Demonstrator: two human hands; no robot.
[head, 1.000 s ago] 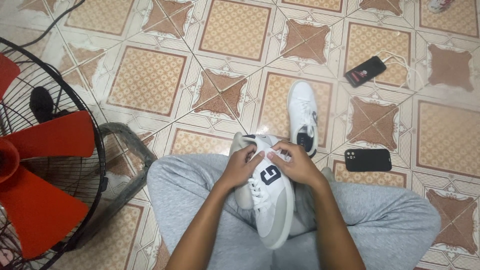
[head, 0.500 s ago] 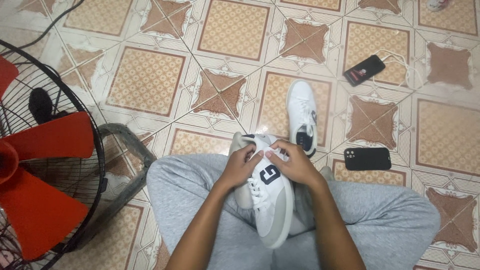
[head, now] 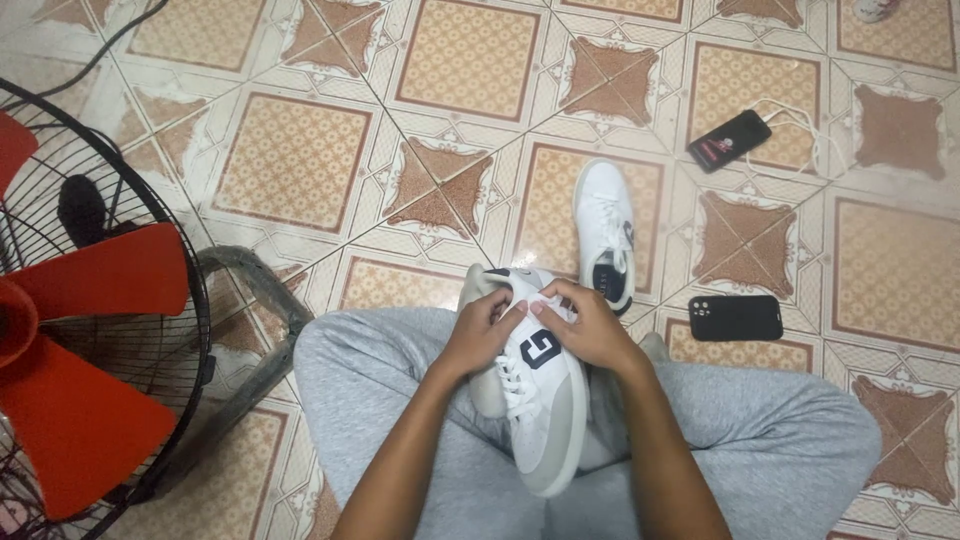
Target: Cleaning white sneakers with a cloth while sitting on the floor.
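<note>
A seated person in grey trousers held a white sneaker (head: 540, 400) across the lap, toe pointing back toward the body and the collar end turned away toward the floor. The left hand (head: 478, 335) was wrapped around the shoe's left side near the collar, fingers closed on it. The right hand (head: 585, 325) gripped the opposite side at the collar, its fingertips pinched on what appeared to be the white lace or tongue, though the exact hold was too small to tell. The work in hand looked to be the lacing at the top of the shoe. The next move would seem to call for a steady left-hand brace while the right drew the lace through or snug.

Just beyond the held sneaker, the matching second sneaker (head: 605, 232) lay upright on the patterned tile floor (head: 290, 160). To the right of the held sneaker lay a black phone (head: 735, 317), camera side up. Farther off, beyond that, a second phone (head: 729, 140) lay with a white cable attached. Well to the left of the held sneaker stood a caged fan with red blades (head: 85, 380).
</note>
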